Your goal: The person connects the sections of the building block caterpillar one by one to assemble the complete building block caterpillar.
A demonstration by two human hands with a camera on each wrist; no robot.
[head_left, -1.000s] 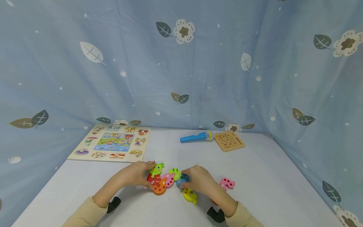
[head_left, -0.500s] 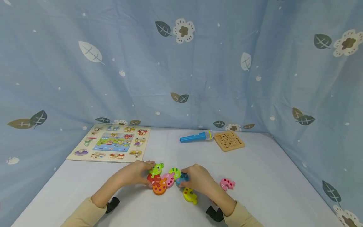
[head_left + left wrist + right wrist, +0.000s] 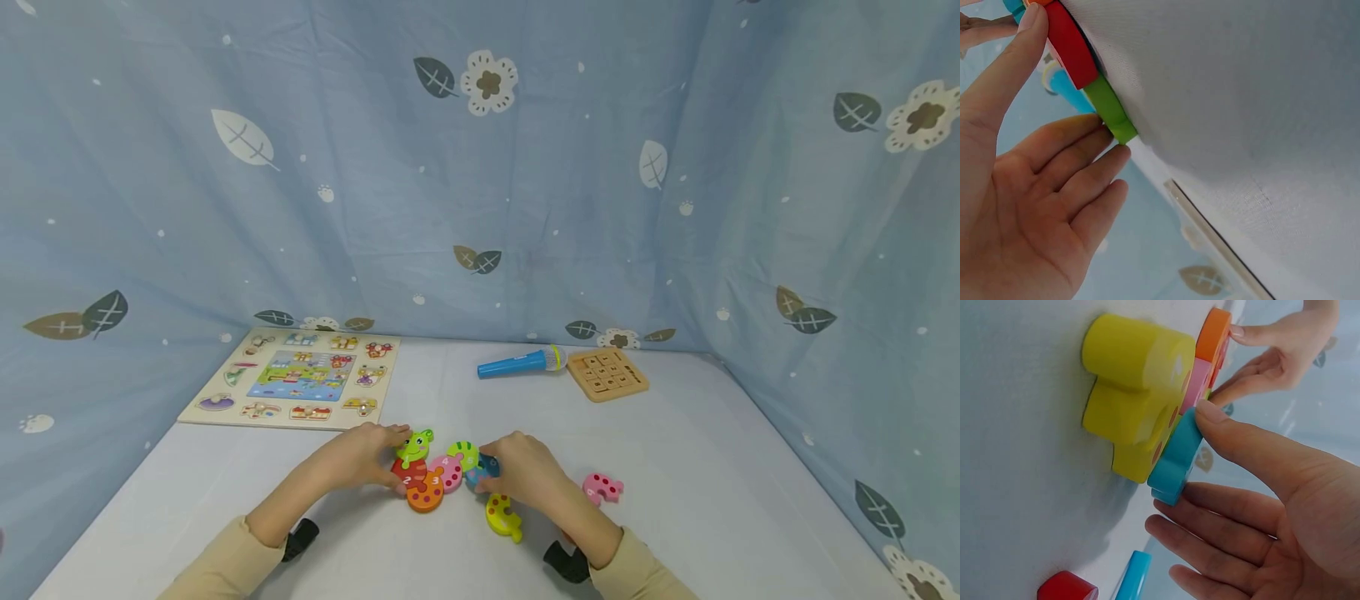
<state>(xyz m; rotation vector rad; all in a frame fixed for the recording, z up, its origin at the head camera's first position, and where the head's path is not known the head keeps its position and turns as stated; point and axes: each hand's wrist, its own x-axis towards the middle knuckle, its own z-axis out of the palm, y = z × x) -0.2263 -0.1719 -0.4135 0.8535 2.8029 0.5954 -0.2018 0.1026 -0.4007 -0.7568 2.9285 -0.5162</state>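
A row of joined wooden caterpillar pieces lies on the white table: green head (image 3: 415, 447), red (image 3: 405, 477), orange (image 3: 425, 495), pink (image 3: 448, 472), striped green (image 3: 466, 454). My left hand (image 3: 388, 457) steadies the head end; its thumb (image 3: 1025, 28) presses the red piece (image 3: 1072, 50) and its straight fingers (image 3: 1107, 162) touch the green head (image 3: 1110, 112). My right hand (image 3: 497, 472) pinches a blue piece (image 3: 483, 468) at the row's tail. In the right wrist view the thumb lies on the blue piece (image 3: 1175, 456), with the fingers on its other side.
A yellow piece (image 3: 502, 515) lies just in front of my right hand, and a pink piece (image 3: 602, 487) to its right. At the back are a peg puzzle board (image 3: 296, 377), a blue toy microphone (image 3: 521, 362) and a wooden grid board (image 3: 607, 372). Blue curtains enclose the table.
My right hand has nudged the blue piece slightly left toward the striped green piece. The left hand stays on the head end.
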